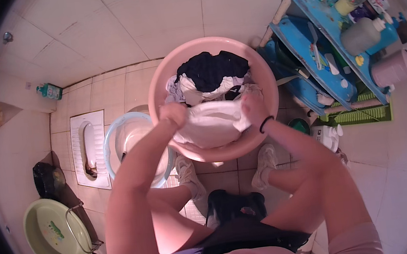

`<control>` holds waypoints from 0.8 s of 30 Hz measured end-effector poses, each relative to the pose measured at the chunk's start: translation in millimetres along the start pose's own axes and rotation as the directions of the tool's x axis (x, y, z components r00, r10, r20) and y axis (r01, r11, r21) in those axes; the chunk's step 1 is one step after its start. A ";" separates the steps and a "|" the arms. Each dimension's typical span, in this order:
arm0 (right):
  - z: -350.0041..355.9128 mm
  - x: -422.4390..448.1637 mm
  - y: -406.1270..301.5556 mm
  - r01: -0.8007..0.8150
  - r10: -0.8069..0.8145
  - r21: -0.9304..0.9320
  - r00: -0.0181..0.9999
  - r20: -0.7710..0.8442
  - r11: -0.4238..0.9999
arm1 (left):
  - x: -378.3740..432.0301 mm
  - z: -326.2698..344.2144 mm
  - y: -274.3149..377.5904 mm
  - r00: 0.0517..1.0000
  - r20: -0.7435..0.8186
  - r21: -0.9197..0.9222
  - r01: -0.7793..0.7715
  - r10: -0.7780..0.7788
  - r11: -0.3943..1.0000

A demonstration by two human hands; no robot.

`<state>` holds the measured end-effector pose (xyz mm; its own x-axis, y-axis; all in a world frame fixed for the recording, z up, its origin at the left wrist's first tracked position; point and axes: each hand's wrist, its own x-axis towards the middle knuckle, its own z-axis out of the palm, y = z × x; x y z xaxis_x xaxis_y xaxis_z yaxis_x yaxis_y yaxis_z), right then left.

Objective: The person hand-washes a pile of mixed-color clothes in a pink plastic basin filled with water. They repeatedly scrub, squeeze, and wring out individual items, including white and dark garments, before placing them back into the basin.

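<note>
A white cloth garment (211,126) is stretched between my two hands over the near half of a large pink plastic basin (226,154). My left hand (174,114) grips its left end, slightly blurred. At the right end my right hand (253,107) holds it, a black band around the wrist. Behind the garment, a dark navy garment (213,68) lies bunched on top of white and pale purple clothes (173,89) in the basin. The white cloth hides what is under it.
A blue-rimmed basin (107,140) stands left of the pink one, by a squat toilet (101,151). A green basin (49,237) leans at the left wall. On the right, a blue shelf rack (319,2) holds several bottles (362,37). My shoes (267,165) flank the pink basin's near side.
</note>
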<state>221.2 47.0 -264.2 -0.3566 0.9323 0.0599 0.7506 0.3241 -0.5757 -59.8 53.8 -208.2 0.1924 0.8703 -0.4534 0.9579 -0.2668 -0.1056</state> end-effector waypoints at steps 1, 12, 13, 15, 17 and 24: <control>28.2 -12.0 -0.4 -0.023 0.026 0.120 0.999 -0.022 0.993 | 6.3 19.1 9.0 0.991 -0.047 0.049 -0.123 0.125 0.991; 181.4 -14.5 36.3 0.145 0.108 -0.427 0.851 0.514 0.892 | 65.0 230.9 76.5 0.960 0.081 -0.280 -0.236 0.267 0.931; 188.2 -7.7 43.3 0.123 0.165 -0.423 0.796 0.582 0.897 | 75.7 237.4 73.3 0.960 0.110 -0.369 -0.203 0.259 0.907; 198.0 6.0 53.1 0.084 0.265 -0.418 0.659 0.704 0.905 | 88.7 245.4 70.7 0.952 0.132 -0.347 -0.217 0.277 0.912; 206.5 12.7 65.7 0.074 0.250 -0.388 0.651 0.717 0.919 | 95.5 252.9 73.9 0.941 0.165 -0.379 -0.215 0.295 0.900; 204.8 7.0 67.4 -0.249 0.468 -0.405 0.601 0.647 0.880 | 102.6 251.0 68.9 0.908 0.275 -0.538 -0.128 0.317 0.833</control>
<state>155.4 42.6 -469.5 -0.2230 0.6086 -0.7615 0.9744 0.1177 -0.1914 -27.5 20.7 -484.2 0.4195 0.5916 -0.6885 0.8882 -0.1107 0.4460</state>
